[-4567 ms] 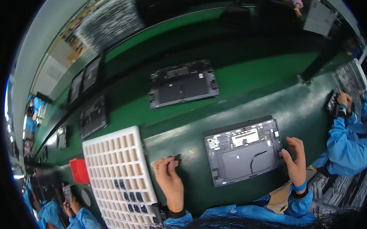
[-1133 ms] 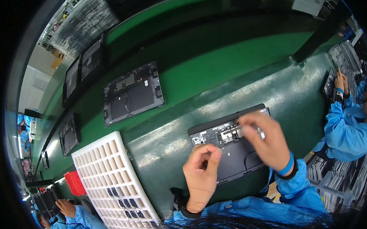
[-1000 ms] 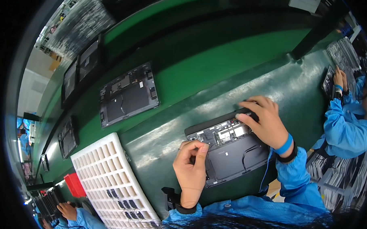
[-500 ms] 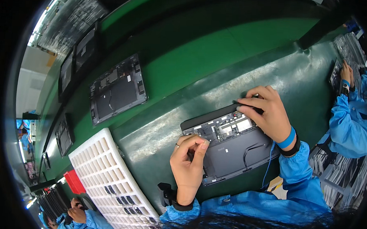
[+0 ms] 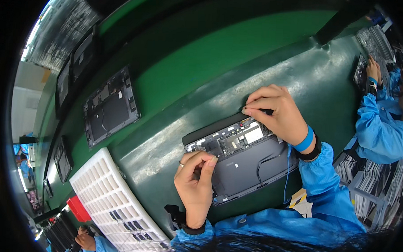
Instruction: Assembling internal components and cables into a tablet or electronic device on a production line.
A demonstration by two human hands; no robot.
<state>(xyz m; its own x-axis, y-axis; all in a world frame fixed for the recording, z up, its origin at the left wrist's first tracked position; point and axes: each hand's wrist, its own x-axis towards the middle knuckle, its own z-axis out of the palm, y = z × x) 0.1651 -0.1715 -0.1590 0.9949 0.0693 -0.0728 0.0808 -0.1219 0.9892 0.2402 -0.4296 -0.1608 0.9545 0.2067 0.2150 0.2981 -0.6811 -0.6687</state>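
Observation:
In front of me on the green bench lies an opened dark grey tablet-like housing [image 5: 249,170], with circuit boards along its far part and a black cable in its flat part. A black rounded strip [image 5: 212,128] runs along its far edge. My left hand [image 5: 194,181] is at the housing's left side, thumb and forefinger pinched together; anything between them is hidden. My right hand [image 5: 277,114] reaches over the far right part, its fingertips closed at the black strip. What they grip is too small to tell. A blue band with a cord circles my right wrist.
A white compartment tray [image 5: 103,158] with several small black parts stands left, by a red bin [image 5: 78,208]. Another opened housing [image 5: 114,114] lies on the green belt. Co-workers' hands [image 5: 373,71] show at right and lower left [image 5: 85,241]. Housings are stacked at far right.
The whole view has shifted, so the bench things sit further left in the picture. Both hands keep almost the same places at the housing, still pinched.

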